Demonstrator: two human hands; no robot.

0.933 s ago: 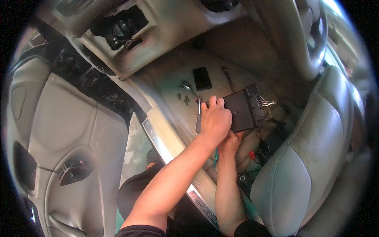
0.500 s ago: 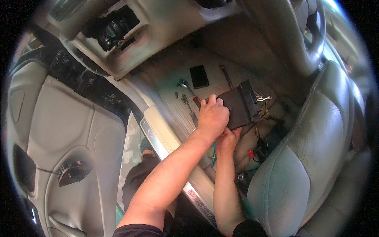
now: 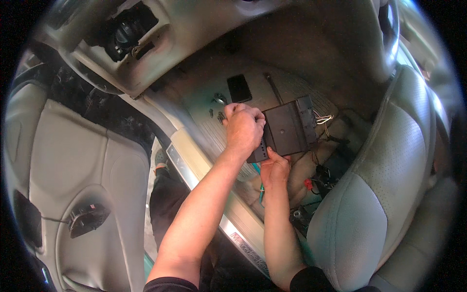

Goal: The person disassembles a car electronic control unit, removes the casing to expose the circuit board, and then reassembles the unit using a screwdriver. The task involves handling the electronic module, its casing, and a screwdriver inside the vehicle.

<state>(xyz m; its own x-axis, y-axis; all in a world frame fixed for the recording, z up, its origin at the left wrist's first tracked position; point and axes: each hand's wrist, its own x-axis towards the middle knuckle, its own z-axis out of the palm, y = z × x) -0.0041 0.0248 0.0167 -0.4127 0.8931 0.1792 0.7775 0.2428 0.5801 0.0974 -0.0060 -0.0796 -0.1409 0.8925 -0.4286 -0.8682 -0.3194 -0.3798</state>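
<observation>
A flat black electronic control box [image 3: 287,129] with thin wires [image 3: 323,119] at its far right end is held over the car's footwell. My right hand [image 3: 276,170] grips its near edge, thumb on top and fingers partly hidden beneath. Curled over the left end of the box is my left hand [image 3: 244,129], its fingertips partly out of sight. A row of small dark dots shows on the box beside that hand. Just below, a teal strip [image 3: 261,193] shows by my right wrist.
On the ribbed floor mat lie a black phone [image 3: 239,88], a ratchet [image 3: 220,99] and a long dark bar [image 3: 273,87]. A red connector [image 3: 308,184] sits among cables beside the grey seat [image 3: 350,219]. The door sill [image 3: 238,214] runs below my arms; the open door [image 3: 78,141] stands left.
My left hand has shifted left along the box, uncovering more of its top and the dotted strip. My right hand still holds the near edge. The view has moved slightly.
</observation>
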